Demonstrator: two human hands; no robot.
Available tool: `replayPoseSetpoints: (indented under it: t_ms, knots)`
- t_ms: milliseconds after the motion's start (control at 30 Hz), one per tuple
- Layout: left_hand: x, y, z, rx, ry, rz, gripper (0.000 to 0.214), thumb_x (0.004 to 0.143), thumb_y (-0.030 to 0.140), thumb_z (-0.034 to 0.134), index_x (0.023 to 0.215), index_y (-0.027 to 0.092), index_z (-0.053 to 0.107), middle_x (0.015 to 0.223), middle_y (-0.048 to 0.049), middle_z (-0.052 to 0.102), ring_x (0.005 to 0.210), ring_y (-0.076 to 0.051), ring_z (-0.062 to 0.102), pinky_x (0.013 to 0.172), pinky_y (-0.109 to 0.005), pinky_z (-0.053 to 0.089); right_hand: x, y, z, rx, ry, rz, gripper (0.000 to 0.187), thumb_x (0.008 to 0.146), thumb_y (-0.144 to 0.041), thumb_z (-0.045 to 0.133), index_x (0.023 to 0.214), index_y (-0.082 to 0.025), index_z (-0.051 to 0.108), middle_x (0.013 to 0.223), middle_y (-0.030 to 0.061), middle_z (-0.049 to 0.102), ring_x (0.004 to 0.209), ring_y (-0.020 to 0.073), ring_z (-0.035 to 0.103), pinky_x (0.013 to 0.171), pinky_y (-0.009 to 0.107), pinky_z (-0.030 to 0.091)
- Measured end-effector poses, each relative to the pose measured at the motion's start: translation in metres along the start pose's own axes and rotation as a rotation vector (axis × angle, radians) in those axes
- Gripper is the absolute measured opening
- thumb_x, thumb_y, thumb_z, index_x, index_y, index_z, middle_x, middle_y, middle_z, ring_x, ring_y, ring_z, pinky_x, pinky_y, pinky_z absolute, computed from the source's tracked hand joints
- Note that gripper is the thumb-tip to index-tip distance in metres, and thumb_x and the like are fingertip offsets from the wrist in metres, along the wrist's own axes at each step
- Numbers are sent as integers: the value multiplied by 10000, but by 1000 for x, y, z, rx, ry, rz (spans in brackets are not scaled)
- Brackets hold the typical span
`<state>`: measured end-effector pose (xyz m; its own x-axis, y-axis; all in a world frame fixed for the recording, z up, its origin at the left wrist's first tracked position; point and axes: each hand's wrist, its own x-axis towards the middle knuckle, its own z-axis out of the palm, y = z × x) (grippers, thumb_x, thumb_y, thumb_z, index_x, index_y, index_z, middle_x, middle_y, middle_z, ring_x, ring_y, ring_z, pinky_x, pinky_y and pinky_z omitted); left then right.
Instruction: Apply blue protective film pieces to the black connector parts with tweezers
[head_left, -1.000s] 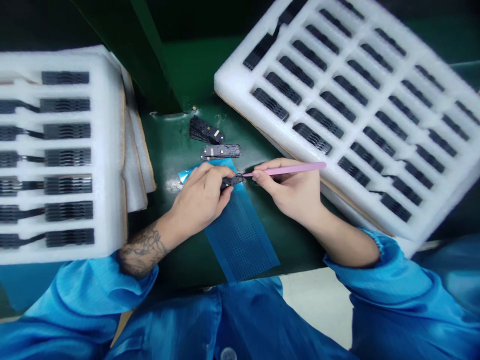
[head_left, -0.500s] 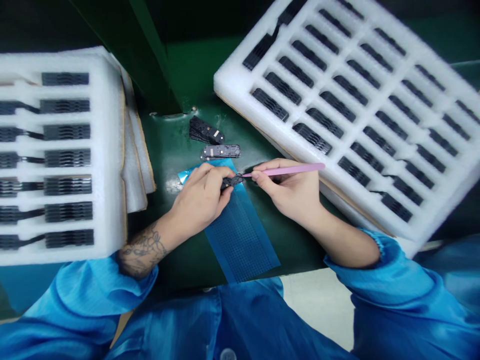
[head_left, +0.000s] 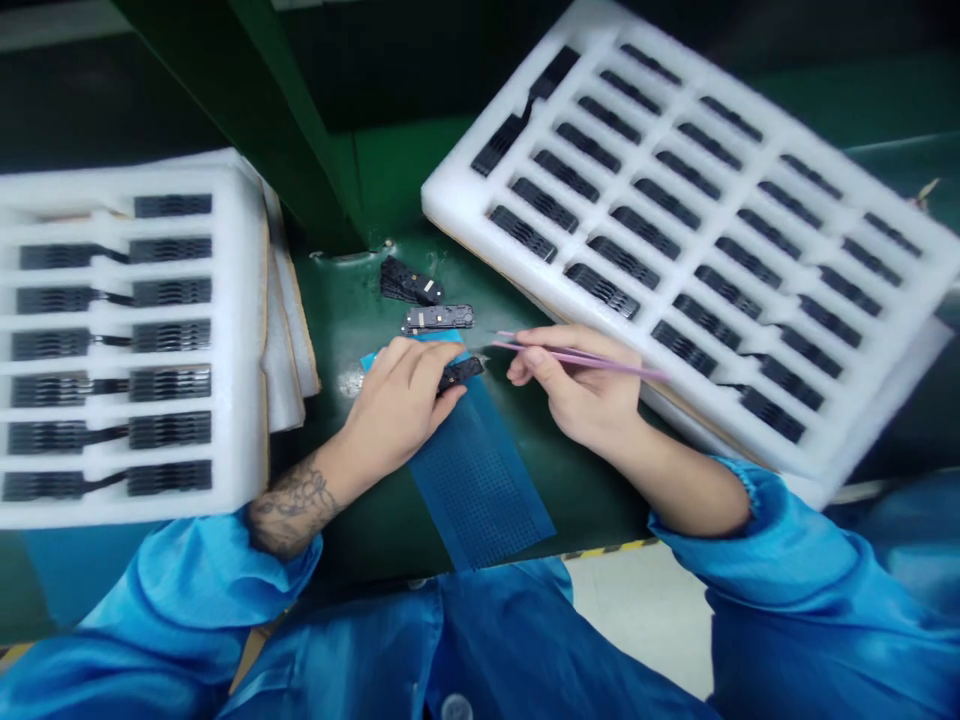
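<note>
Between the thumb and fingers of my left hand (head_left: 397, 405) is a small black plastic part (head_left: 463, 372), held over the top of a blue perforated sheet (head_left: 480, 480). My right hand (head_left: 589, 385) is closed around pink tweezers (head_left: 577, 356). Their tips point left, just above and apart from the right end of the black part. Past my left fingers lie more black parts: a flat one (head_left: 442, 317) with pale patches, and a fanned stack (head_left: 411, 282) behind it. My left fingers hide some of the held part.
At the right, a tilted white foam tray (head_left: 465, 205) holds rows of black parts. Another foam tray (head_left: 236, 400) sits stacked at the left, with black parts in its slots. A green post (head_left: 300, 130) rises from the green table (head_left: 352, 330) at the back.
The tweezers' tips have lifted away from the black part, and their two arms now show apart. My left hand keeps its hold. The view has shifted slightly.
</note>
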<state>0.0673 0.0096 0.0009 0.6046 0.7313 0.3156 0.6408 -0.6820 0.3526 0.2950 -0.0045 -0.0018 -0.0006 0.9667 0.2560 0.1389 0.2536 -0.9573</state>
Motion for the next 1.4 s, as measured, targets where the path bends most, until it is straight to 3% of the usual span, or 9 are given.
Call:
replayPoseSetpoints:
  t_ms: [100, 333, 433, 567, 733, 833, 1033, 1200, 1400]
  knots:
    - [0, 2, -6, 114, -37, 78, 227, 969, 244, 631, 1176, 158, 598, 1057, -75, 721, 936, -238, 648, 797, -373, 511, 1, -2, -4, -135, -22, -163, 202, 967, -159, 612, 1099, -260, 727, 804, -10, 764, 699, 140, 728, 682, 284, 610]
    - [0, -1, -8, 4, -58, 70, 171, 969, 281, 637, 1092, 162, 639, 1086, -70, 721, 989, -211, 652, 898, -350, 523, 9, 6, 2, -403, -217, -400, 92, 885, -216, 722, 956, -202, 664, 1045, 108, 770, 973, 247, 723, 856, 410, 595]
    - [-2, 1, -11, 58, -78, 27, 247, 955, 342, 654, 1124, 163, 644, 1135, -92, 715, 1035, -243, 640, 914, -380, 517, 6, 8, 9, -493, -313, -411, 55, 910, -169, 675, 886, -205, 640, 974, 80, 769, 929, 247, 695, 806, 408, 556]
    - [-2, 2, -14, 54, -74, 1, 203, 971, 343, 629, 1078, 175, 668, 1008, -69, 726, 941, -233, 639, 868, -379, 517, 3, 4, 11, -515, -310, -434, 136, 912, -98, 610, 820, -198, 621, 826, 50, 726, 800, 216, 659, 735, 366, 514]
    - [5, -10, -15, -42, 242, -303, 264, 981, 352, 602, 1184, 184, 622, 1159, -88, 672, 1090, -235, 611, 938, -382, 516, 18, -2, 20, -322, -119, -331, 98, 903, -151, 636, 825, -210, 630, 824, 20, 729, 755, 177, 694, 710, 302, 539]
    - [7, -18, -12, -72, 230, -424, 419, 979, 367, 587, 1346, 170, 535, 1262, -111, 637, 1129, -248, 595, 971, -406, 510, 33, -1, 30, -378, -59, -279, 108, 868, -119, 644, 810, -209, 629, 782, 6, 705, 702, 169, 671, 680, 289, 521]
    - [8, -23, -7, 23, 100, -381, 365, 975, 322, 596, 1315, 191, 594, 1193, -86, 661, 1110, -275, 569, 1007, -433, 470, 44, 5, 39, -596, -112, -318, 106, 855, -92, 636, 882, -194, 633, 876, 63, 685, 774, 222, 644, 712, 343, 523]
    - [9, -22, -9, 24, 83, -353, 246, 946, 281, 645, 1173, 187, 644, 1169, -72, 666, 1099, -263, 569, 996, -411, 464, 44, 6, 37, -698, -214, -432, 100, 902, -158, 649, 997, -184, 640, 1231, 147, 704, 1108, 316, 617, 954, 465, 511]
    - [7, -21, -10, -1, 78, -327, 193, 932, 278, 667, 1110, 211, 634, 1206, -55, 696, 1117, -267, 573, 983, -430, 451, 44, 10, 34, -597, -279, -382, 54, 915, -146, 637, 913, -199, 629, 962, 83, 737, 900, 250, 670, 840, 389, 527]
